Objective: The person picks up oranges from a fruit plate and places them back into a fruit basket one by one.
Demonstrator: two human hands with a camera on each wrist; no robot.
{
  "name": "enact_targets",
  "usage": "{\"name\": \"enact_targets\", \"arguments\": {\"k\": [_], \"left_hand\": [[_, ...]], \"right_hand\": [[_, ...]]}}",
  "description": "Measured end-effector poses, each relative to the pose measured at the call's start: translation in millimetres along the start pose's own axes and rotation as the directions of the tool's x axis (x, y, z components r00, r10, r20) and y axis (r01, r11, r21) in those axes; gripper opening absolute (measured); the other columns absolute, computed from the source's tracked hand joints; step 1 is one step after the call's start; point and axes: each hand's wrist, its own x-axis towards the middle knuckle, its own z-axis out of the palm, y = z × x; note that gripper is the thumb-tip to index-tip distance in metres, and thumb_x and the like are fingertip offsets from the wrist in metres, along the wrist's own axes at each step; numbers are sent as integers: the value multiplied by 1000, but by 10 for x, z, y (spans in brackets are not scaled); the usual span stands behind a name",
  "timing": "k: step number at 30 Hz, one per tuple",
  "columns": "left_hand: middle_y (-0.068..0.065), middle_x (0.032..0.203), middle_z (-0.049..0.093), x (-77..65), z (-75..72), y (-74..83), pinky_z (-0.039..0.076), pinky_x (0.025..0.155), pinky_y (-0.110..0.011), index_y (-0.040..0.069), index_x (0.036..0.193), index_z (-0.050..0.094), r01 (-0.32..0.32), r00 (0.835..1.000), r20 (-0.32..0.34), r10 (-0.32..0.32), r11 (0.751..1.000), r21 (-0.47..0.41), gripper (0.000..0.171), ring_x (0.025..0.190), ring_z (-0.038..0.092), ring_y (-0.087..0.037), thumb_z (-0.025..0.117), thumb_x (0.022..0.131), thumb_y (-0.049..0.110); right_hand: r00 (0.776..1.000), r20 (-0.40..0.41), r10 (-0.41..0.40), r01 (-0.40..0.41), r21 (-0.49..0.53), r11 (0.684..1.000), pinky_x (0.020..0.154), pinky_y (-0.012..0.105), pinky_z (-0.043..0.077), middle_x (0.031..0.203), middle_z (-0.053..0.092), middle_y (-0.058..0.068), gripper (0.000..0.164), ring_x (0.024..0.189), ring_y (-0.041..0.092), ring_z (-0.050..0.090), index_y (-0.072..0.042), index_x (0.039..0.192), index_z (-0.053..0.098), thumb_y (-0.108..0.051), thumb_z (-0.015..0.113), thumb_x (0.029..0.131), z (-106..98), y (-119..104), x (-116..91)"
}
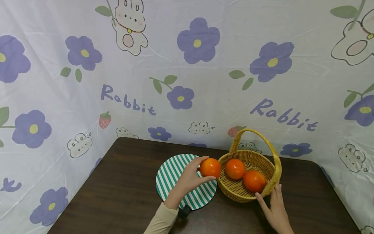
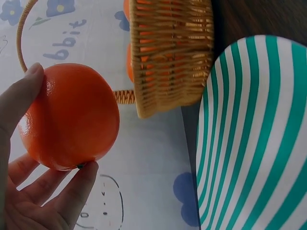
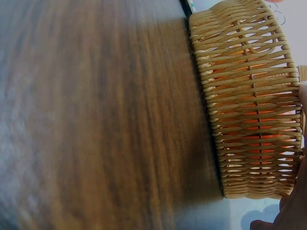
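In the head view, my left hand [image 1: 190, 175] holds a round, glossy orange fruit [image 1: 210, 168] between thumb and fingers. It hangs over the right part of a green-and-white striped round mat [image 1: 170, 172], close beside the wicker basket [image 1: 233, 194]. The left wrist view shows the held fruit [image 2: 72, 117] with a small green spot at a fingertip. Two similar fruits, one at the left [image 1: 235, 169] and one nearer [image 1: 255, 181], lie in the basket. My right hand [image 1: 276, 209] touches the basket's near right side, thumb at the rim and fingers extended along the outside.
The basket's tall arched handle [image 1: 260, 133] rises over its opening. A small black object [image 1: 184, 212] sits by the left wrist at the mat's near edge. Everything stands on a dark wooden table [image 1: 122, 182], with a rabbit-and-flower cloth [image 1: 216, 107] hanging behind.
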Motion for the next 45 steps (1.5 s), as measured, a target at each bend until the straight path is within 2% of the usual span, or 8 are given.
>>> {"name": "enact_targets", "arguments": {"k": [5, 15, 22, 27, 31, 38, 45], "left_hand": [[1, 130, 50, 30, 62, 44, 51, 86, -28, 23, 136, 45, -2, 999, 41, 3, 1000, -30, 73, 111, 53, -14, 71, 74, 51], [-1, 130, 50, 124, 174, 96, 51, 86, -28, 20, 136, 45, -21, 997, 74, 23, 1000, -23, 74, 112, 52, -14, 71, 74, 52], [0, 131, 49, 172, 261, 121, 49, 86, -21, 17, 136, 45, -26, 994, 104, 28, 1000, -16, 76, 112, 52, -13, 69, 74, 54], [0, 130, 50, 156, 315, 132, 50, 87, -26, 17, 136, 45, -6, 993, 121, 6, 1000, 5, 77, 110, 53, -12, 69, 73, 55], [0, 128, 51, 162, 378, 126, 50, 86, -27, 16, 135, 46, -15, 991, 131, 14, 1000, 13, 77, 107, 54, -10, 68, 73, 56], [2, 128, 52, 218, 462, 156, 50, 83, -23, 21, 135, 46, -23, 989, 144, 10, 996, 84, 77, 105, 55, -9, 67, 72, 60], [1, 126, 55, 292, 526, 200, 50, 83, -27, 23, 134, 48, -15, 988, 156, -10, 988, 157, 76, 106, 55, -13, 66, 72, 62]], "right_hand": [[1000, 7, 15, -15, -10, 1000, 99, 72, -1, 154, -6, 14, 73, 137, 40, -19, -9, 149, 8, -38, 48, 96, -6, -6, 1], [1000, 9, 20, -20, -8, 1000, 98, 73, 0, 155, -11, 10, 74, 137, 41, -19, -11, 150, 5, -38, 48, 96, -18, -7, 10], [999, 22, 28, -27, -5, 1000, 98, 73, -1, 155, -12, 11, 75, 136, 41, -20, -11, 150, 3, -39, 47, 96, -10, 4, 12], [994, 65, 83, -83, -3, 997, 95, 76, 5, 154, -16, 10, 77, 135, 42, -21, -10, 150, 4, -44, 46, 95, 11, -10, -16], [989, 88, 119, -118, -18, 993, 94, 76, 8, 153, -20, 9, 79, 135, 41, -23, -10, 150, 2, -48, 44, 95, 14, -15, -21], [993, 68, 96, -96, -11, 995, 94, 76, 7, 154, -18, 8, 78, 135, 42, -22, -10, 150, 3, -46, 45, 95, 1, -14, -6], [996, 46, 75, -75, -16, 997, 94, 76, 5, 154, -17, 8, 77, 136, 41, -20, -13, 150, 1, -45, 45, 95, -12, -16, 14]]}}
